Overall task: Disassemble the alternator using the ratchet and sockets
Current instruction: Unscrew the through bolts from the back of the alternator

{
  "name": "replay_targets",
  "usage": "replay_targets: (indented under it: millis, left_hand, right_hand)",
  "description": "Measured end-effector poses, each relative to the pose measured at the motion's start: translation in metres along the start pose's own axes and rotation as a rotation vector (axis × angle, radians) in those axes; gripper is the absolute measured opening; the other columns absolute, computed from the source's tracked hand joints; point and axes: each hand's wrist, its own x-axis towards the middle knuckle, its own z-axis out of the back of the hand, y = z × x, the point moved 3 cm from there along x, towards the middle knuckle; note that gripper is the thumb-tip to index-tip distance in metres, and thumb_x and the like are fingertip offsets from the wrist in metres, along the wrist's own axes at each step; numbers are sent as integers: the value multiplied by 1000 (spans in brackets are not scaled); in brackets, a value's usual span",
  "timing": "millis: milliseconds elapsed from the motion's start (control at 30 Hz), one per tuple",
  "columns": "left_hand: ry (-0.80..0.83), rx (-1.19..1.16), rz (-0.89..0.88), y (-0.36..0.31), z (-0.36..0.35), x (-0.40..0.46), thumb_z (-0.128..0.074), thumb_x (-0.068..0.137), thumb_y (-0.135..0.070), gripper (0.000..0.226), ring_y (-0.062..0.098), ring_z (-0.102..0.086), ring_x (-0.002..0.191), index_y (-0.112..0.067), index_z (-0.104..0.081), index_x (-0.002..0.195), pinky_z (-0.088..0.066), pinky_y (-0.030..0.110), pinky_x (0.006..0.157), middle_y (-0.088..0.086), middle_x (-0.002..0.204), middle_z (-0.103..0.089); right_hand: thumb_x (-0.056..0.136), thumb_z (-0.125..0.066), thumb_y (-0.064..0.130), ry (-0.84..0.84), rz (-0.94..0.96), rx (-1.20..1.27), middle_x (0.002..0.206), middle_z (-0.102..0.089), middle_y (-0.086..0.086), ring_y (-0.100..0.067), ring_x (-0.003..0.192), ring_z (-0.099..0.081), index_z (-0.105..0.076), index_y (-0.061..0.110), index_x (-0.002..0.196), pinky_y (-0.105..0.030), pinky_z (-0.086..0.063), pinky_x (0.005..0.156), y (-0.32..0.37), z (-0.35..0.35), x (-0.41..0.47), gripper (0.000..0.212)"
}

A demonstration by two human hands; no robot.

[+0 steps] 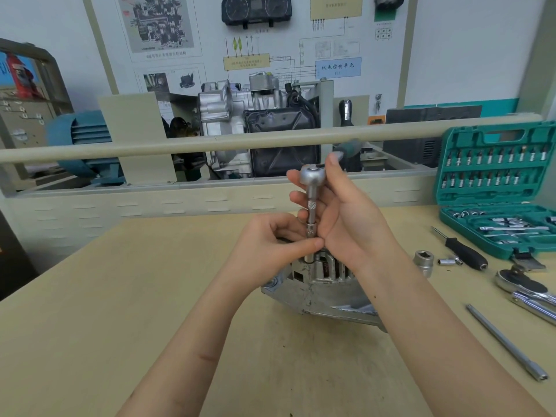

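The alternator sat on the tan workbench, partly hidden under both hands. A small ratchet stood upright over its top. The right hand curled around the ratchet's handle, thumb near the head; the left hand pinched the lower end of the shaft. To the right lay a large socket, a black-handled driver, a bigger ratchet, an extension bar and an open teal socket case. A blue wall label read 仪表控制单元.
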Motion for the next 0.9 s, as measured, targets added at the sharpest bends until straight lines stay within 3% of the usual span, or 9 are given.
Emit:
replay_targets:
  millis: [67, 167, 267, 367, 433, 533, 633, 833, 900]
  left_hand:
    - [-32, 23, -21, 0, -1, 0, -76, 69, -4, 13, 2, -60, 58, -5, -64, 68, -50, 16, 61, -3, 60, -64]
    - [-37, 14, -13, 1, -1, -1, -77, 69, -5, 13, 5, -60, 60, 0, -64, 71, -50, 15, 61, 3, 62, -64]
    - [28, -42, 14, -1, 0, 0, -73, 72, -3, 8, 2, -64, 65, -9, -69, 75, -50, 13, 63, -5, 65, -69]
    - [46, -82, 27, 0, 0, -1, -71, 73, 0, 16, -2, -65, 63, -15, -69, 74, -47, 9, 60, -11, 61, -69]
    - [11, -72, 23, 0, 0, -1, -73, 72, 0, 14, -2, -65, 61, -13, -69, 73, -47, 9, 59, -11, 59, -69]
    - [-47, -51, 20, 1, -1, -3, -76, 69, -2, 16, -3, -63, 57, -14, -67, 67, -48, 8, 58, -11, 54, -67]
    - [-68, -37, 37, 2, -1, -2, -77, 68, -5, 14, -1, -62, 56, -11, -65, 66, -48, 9, 57, -10, 52, -66]
    - [-6, -81, 39, 1, 0, -2, -75, 71, -2, 14, -2, -62, 56, -13, -66, 69, -46, 9, 57, -9, 54, -66]
    - [-6, -86, 29, 1, 0, -2, -75, 70, -1, 17, -1, -62, 56, -14, -66, 67, -47, 10, 57, -9, 54, -66]
  right_hand:
    - [65, -58, 43, -16, 25, 13, 74, -70, 5, -6, 56, -63, -56, 9, 93, -18, -47, 48, -1, 1, 0, 45]
    - [63, -61, 40, -13, 34, 54, 75, -70, 3, -7, 57, -63, -55, 9, 93, -19, -48, 48, -1, 3, 1, 44]
    - [78, -51, 42, 5, 17, 26, 76, -72, 3, -6, 57, -63, -62, 10, 83, -18, -48, 49, 0, 4, 2, 35]
    - [94, -39, 38, 21, -2, 18, 75, -72, 2, -7, 54, -62, -62, 10, 85, -17, -47, 48, 0, 3, 2, 38]
    - [89, -43, 41, 27, -6, 6, 74, -72, 3, -6, 53, -61, -61, 10, 85, -17, -47, 48, -1, 1, 2, 36]
    - [67, -57, 44, 4, 14, -2, 70, -69, 4, -6, 51, -59, -58, 7, 93, -17, -47, 47, -2, -2, 0, 46]
    - [62, -62, 38, -21, 59, 51, 72, -68, 3, -9, 53, -62, -53, 10, 91, -19, -47, 47, 0, 0, -1, 42]
    - [89, -43, 39, 25, 10, 14, 70, -70, 4, -5, 49, -56, -63, 10, 82, -17, -47, 47, 0, 0, 1, 35]
    - [86, -46, 40, 45, 6, 5, 69, -70, 4, -5, 47, -54, -64, 10, 81, -17, -46, 46, 0, -2, 0, 36]
